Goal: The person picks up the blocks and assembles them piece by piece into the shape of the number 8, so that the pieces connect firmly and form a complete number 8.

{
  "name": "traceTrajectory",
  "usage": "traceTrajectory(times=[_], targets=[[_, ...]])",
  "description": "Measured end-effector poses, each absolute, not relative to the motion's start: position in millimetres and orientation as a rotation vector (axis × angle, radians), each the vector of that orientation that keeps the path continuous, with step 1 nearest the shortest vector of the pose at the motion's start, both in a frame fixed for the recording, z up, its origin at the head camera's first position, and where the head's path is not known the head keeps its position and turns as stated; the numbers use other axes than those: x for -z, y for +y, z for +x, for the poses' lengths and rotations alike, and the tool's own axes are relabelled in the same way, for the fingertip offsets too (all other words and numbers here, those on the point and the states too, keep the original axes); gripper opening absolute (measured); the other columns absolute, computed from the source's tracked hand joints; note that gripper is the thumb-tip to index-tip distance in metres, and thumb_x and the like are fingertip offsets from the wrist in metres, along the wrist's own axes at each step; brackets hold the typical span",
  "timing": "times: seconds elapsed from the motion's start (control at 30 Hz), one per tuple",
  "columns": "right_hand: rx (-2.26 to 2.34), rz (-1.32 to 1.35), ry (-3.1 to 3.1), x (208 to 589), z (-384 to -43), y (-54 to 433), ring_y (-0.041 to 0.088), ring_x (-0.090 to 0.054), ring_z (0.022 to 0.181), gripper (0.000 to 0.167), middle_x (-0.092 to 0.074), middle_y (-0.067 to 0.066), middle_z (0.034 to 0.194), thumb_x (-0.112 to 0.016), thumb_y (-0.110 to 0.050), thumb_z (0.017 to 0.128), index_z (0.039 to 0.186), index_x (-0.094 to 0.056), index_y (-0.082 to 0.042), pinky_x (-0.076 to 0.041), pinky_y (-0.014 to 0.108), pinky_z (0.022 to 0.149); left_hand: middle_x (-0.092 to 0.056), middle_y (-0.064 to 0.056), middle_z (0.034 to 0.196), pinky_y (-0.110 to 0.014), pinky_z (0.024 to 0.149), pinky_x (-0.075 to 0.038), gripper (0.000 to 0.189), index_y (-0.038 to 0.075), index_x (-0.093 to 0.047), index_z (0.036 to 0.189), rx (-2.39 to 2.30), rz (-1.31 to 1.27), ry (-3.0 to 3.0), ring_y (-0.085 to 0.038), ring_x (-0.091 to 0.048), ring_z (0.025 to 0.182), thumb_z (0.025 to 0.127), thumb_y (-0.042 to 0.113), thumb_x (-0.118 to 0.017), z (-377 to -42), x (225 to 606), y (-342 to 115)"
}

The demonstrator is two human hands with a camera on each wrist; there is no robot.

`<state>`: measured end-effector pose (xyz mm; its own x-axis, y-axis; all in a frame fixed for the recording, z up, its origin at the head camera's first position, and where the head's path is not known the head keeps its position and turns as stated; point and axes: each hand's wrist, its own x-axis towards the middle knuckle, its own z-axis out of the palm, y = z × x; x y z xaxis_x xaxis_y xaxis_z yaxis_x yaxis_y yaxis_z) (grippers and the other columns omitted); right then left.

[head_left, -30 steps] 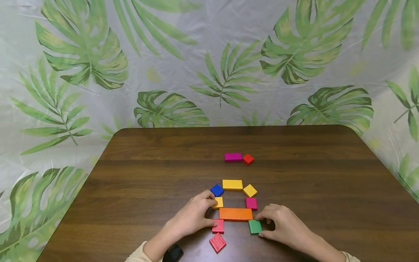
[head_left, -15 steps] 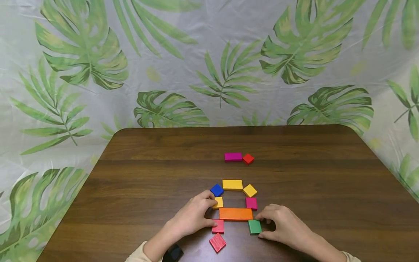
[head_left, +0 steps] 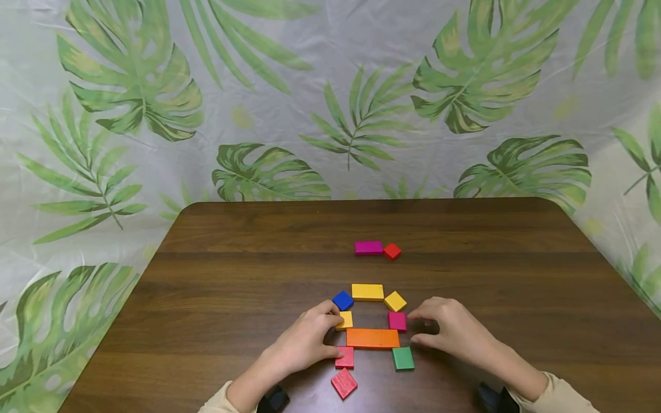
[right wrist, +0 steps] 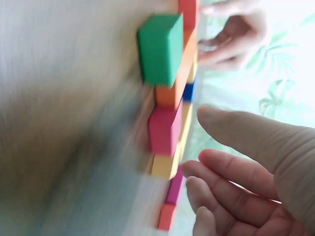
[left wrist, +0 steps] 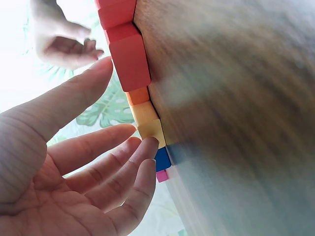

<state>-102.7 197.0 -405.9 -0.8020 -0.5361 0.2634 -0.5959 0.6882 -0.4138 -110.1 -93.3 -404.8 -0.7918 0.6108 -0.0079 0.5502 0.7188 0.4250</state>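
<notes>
My left hand (head_left: 303,337) rests with its fingertips on a small yellow block (head_left: 346,320) and its thumb on a pinkish-red block (head_left: 344,358). In the left wrist view its fingers are loosely spread. My right hand (head_left: 454,326) holds nothing; thumb and fingers are parted just right of a magenta block (head_left: 397,321). Between the hands lies a long orange block (head_left: 373,338). A green block (head_left: 403,358) touches its lower right end. Above are a yellow bar (head_left: 367,292), a tilted blue block (head_left: 343,300) and a tilted yellow block (head_left: 395,301).
A tilted red block (head_left: 343,384) lies nearest the table's front. Farther back, a purple bar (head_left: 368,248) sits beside a small red block (head_left: 392,251). The brown table (head_left: 248,252) ends before a leaf-patterned curtain (head_left: 273,115).
My right hand has let go of the green block and moved up and slightly right, beside the magenta block. The left hand and the blocks stay put.
</notes>
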Motion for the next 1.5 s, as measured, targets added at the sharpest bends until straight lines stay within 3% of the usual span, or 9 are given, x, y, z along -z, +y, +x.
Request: traceTrajectory(times=[0.3,0.6,0.8,0.97,1.17,1.5], targets=[[-0.675,0.663,-2.9,403.1,-151.7,207.3,0.006,-0.053,0.067,0.019,-0.068,-0.002,0.08,-0.079,-0.019,0.072,0.087,-0.073,-0.009,-0.045,0.018,0.059,-0.057,0.0,0.106,-0.023,0.084,-0.05,0.043,0.006,-0.068,0.106,-0.596,0.941,2.772,-0.011,-0.055,0.091,0.072,0.029,-0.081,-109.7,404.7,-93.2],[-0.711,0.571,-2.901,410.4,-201.2,210.5,0.005,-0.051,0.062,0.018,-0.07,0.005,0.079,-0.076,-0.019,0.076,0.088,-0.073,-0.005,-0.042,0.019,0.057,-0.056,0.001,0.106,-0.022,0.083,-0.05,0.042,0.007,-0.067,0.105,-0.601,0.959,2.78,-0.009,-0.055,0.09,0.072,0.029,-0.081,-109.3,404.7,-93.7],[-0.671,0.557,-2.899,416.8,-223.0,199.8,0.008,-0.051,0.061,0.033,-0.07,0.011,0.088,-0.076,-0.021,0.076,0.102,-0.071,-0.001,-0.041,0.021,0.056,-0.056,0.001,0.106,-0.021,0.082,-0.05,0.042,0.007,-0.067,0.105,-0.591,0.945,2.772,-0.009,-0.054,0.09,0.072,0.03,-0.08,-108.9,403.8,-93.5],[-0.633,0.548,-2.906,421.6,-235.0,187.8,0.013,-0.052,0.065,0.043,-0.068,0.013,0.092,-0.076,-0.025,0.077,0.11,-0.067,0.001,-0.042,0.025,0.058,-0.057,0.001,0.107,-0.021,0.083,-0.05,0.043,0.007,-0.068,0.107,-0.583,0.945,2.775,-0.009,-0.054,0.09,0.072,0.029,-0.08,-109.5,403.6,-93.6],[-0.65,0.523,-2.893,426.1,-238.2,183.9,0.021,-0.062,0.078,0.039,-0.069,0.012,0.093,-0.076,-0.023,0.077,0.107,-0.069,0.0,-0.05,0.033,0.066,-0.057,0.001,0.107,-0.021,0.083,-0.05,0.044,0.007,-0.067,0.108,-0.595,0.943,2.768,-0.008,-0.055,0.091,0.073,0.03,-0.08,-108.1,404.7,-92.6],[-0.606,0.515,-2.931,423.1,-233.7,191.0,0.019,-0.06,0.075,0.032,-0.069,0.01,0.089,-0.076,-0.021,0.077,0.102,-0.072,-0.002,-0.049,0.03,0.064,-0.057,-0.001,0.107,-0.023,0.083,-0.051,0.044,0.006,-0.068,0.107,-0.609,0.942,2.76,-0.009,-0.055,0.09,0.073,0.03,-0.08,-109.1,404.6,-93.8]])
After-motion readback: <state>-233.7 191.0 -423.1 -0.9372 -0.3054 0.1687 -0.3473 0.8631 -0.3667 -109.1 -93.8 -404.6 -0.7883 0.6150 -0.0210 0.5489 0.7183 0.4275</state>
